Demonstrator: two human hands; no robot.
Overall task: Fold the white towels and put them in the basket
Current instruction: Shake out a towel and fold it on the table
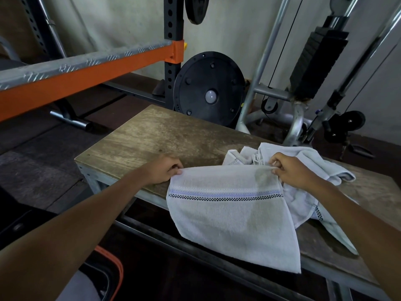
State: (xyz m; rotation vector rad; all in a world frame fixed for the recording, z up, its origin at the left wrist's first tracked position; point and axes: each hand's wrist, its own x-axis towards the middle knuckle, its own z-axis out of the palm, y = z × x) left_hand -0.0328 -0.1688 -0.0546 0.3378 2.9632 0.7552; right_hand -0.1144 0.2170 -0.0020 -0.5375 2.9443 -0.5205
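A worn wooden tabletop (152,137) stands in a gym, with a black weight plate (209,90) and a weight stack (319,61) beyond the fingers and an orange rack beam (86,77) to their left. The left hand (166,170) and right hand (293,171) each pinch a top corner of a white towel (227,218) hanging over the tabletop's near edge; crumpled towels (316,157) lie just behind the right fingers.

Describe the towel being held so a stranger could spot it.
Find the wooden table in front of the black weight plate. Over its near edge hangs a white towel, top corners pinched by the left hand and right hand. Unlike the crumpled towels behind, it is spread flat, showing a blue-and-black stripe.
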